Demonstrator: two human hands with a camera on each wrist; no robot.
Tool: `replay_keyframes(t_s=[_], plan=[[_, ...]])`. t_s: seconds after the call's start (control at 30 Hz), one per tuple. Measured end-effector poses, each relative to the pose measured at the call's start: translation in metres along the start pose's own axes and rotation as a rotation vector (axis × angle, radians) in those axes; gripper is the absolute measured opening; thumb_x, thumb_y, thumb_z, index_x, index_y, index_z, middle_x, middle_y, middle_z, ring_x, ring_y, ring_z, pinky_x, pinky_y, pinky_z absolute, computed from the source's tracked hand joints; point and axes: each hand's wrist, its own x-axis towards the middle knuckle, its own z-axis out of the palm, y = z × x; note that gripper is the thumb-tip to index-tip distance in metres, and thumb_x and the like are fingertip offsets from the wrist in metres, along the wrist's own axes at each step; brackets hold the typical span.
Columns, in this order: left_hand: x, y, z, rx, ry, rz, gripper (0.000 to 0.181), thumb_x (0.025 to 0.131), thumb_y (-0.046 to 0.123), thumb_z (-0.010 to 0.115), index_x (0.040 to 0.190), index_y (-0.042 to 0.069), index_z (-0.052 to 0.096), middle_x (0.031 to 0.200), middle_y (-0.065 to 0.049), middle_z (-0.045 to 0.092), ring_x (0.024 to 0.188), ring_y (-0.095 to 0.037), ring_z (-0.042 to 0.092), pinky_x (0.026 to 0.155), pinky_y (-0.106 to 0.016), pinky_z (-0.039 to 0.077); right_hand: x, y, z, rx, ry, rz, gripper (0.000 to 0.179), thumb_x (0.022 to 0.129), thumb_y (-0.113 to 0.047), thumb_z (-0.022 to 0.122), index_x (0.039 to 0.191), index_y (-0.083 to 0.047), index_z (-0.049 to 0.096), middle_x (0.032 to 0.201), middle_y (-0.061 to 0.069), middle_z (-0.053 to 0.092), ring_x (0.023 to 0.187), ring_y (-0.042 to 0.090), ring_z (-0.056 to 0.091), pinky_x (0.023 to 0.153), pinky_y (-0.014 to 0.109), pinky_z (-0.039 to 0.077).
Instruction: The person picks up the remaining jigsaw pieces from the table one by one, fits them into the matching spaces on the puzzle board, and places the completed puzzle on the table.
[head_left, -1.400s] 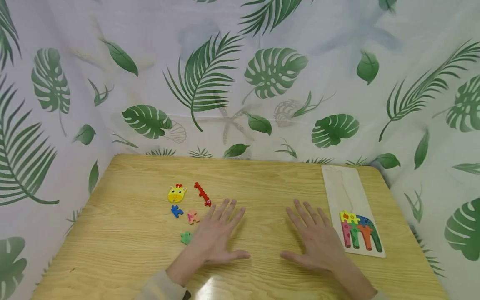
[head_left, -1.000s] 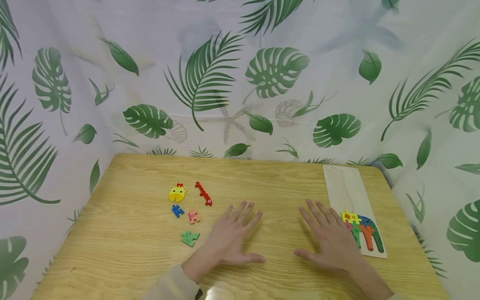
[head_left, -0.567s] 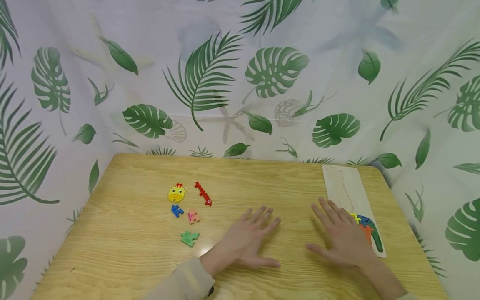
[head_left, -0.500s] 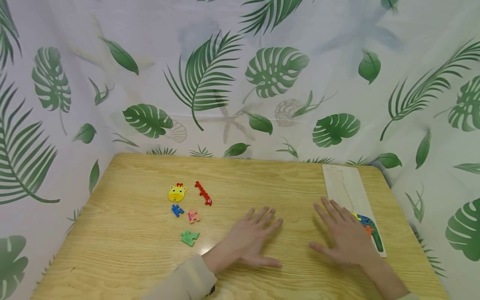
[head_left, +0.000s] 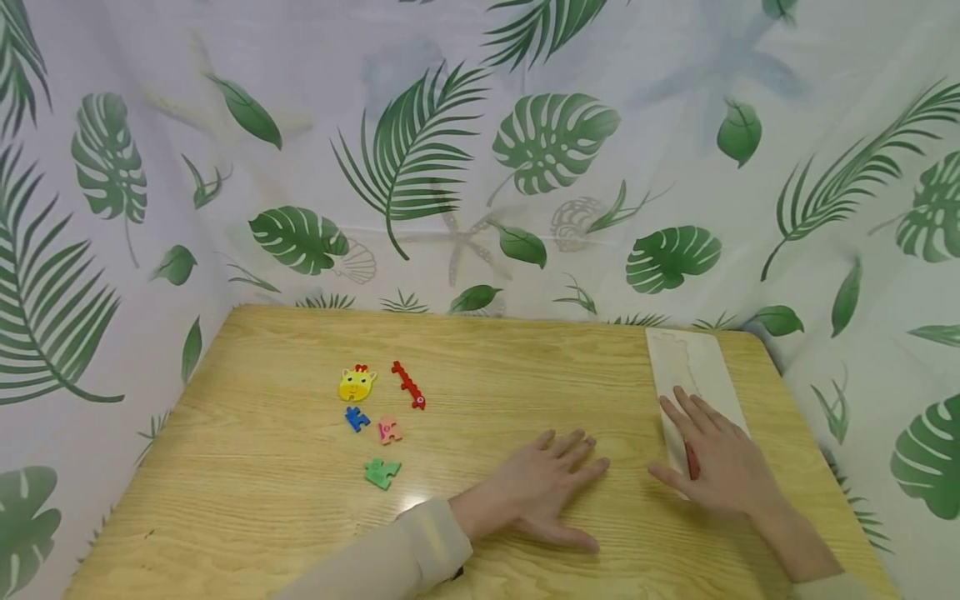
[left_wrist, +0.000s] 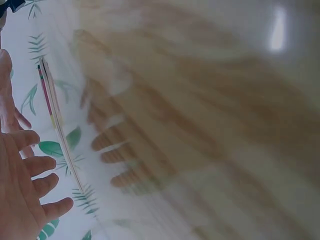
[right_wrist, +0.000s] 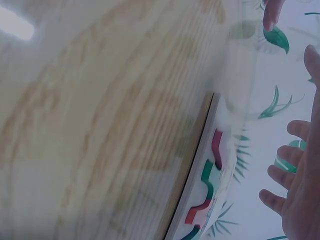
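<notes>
In the head view the right hand [head_left: 720, 467], lower right, hides most of the near half of the board [head_left: 693, 362]; only a red patch [head_left: 692, 463] shows by its thumb. The right wrist view shows more there: coloured pieces [right_wrist: 206, 172] set in the board, lower right of centre, with a gap between board and fingers. The left wrist view catches the board edge-on, upper left, and a hand's reflection. Only the head view shows the face [head_left: 357, 384], red strip [head_left: 408, 386], blue piece [head_left: 357, 419], pink piece [head_left: 389, 431] and green piece [head_left: 382, 473], left of centre. The left hand [head_left: 551, 492], lower centre, lies between these and the board. Both hands have spread fingers.
</notes>
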Motion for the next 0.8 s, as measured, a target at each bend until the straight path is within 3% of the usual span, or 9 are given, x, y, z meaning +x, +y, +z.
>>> replay_keyframes(t_s=[0.4, 0.57, 0.8], plan=[[0.036, 0.014, -0.007, 0.022, -0.049, 0.043, 0.104, 0.089, 0.094, 0.028, 0.171, 0.031, 0.013, 0.179, -0.001, 0.016, 0.167, -0.019, 0.014, 0.134, -0.04, 0.027, 0.001, 0.031, 0.006, 0.028, -0.089, 0.074, 0.095, 0.094, -0.062, 0.068, 0.165, -0.011, 0.034, 0.171, 0.022, 0.034, 0.145, 0.053, 0.043, 0.111, 0.071, 0.042], [0.046, 0.02, -0.012, 0.044, -0.097, 0.06, 0.102, 0.09, 0.094, 0.027, 0.17, 0.033, 0.013, 0.179, 0.002, 0.015, 0.167, -0.016, 0.012, 0.135, -0.038, 0.023, 0.004, 0.042, 0.006, 0.032, -0.152, 0.1, 0.094, 0.097, -0.064, 0.063, 0.166, -0.008, 0.032, 0.17, 0.026, 0.031, 0.145, 0.056, 0.041, 0.111, 0.074, 0.041], [0.061, 0.032, -0.007, 0.081, -0.134, 0.112, 0.101, 0.09, 0.093, 0.027, 0.17, 0.035, 0.008, 0.179, 0.005, 0.011, 0.168, -0.014, 0.009, 0.136, -0.034, 0.02, 0.011, 0.056, 0.01, 0.046, -0.216, 0.145, 0.095, 0.098, -0.066, 0.06, 0.166, -0.007, 0.03, 0.17, 0.029, 0.03, 0.147, 0.06, 0.037, 0.113, 0.076, 0.038]])
